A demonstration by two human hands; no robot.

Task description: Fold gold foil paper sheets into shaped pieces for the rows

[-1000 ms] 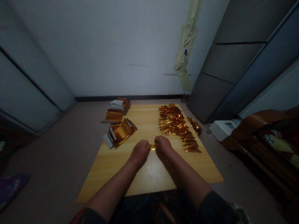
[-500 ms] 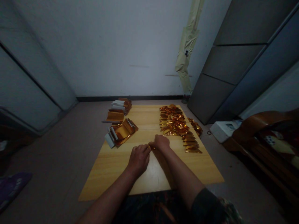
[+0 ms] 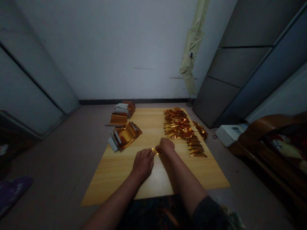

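Between my two hands, low over the middle of the wooden table [image 3: 115, 179], is a small piece of gold foil paper [image 3: 155, 151]. My left hand [image 3: 143, 162] is closed on its left end, fingertips pressed together. Its right end is pinched by my right hand [image 3: 167, 146], whose fingers are partly hidden behind the fist. To the left lies a stack of gold foil sheets [image 3: 127, 134] with pale backs, curled at the edges. Rows of folded gold foil pieces [image 3: 178, 124] overlap one another on the right side of the table.
More curled foil sheets [image 3: 118, 120] lie at the table's far left corner. Some folded foil [image 3: 200, 130] sits beyond the right edge. A white box [image 3: 231, 134] and a carved wooden seat [image 3: 268, 150] stand at right, near a grey refrigerator [image 3: 223, 70]. A purple item [image 3: 14, 193] is on the floor.
My right hand has shifted slightly to the right, and more of the shiny gold foil paper shows between my hands. My left hand has hardly moved.
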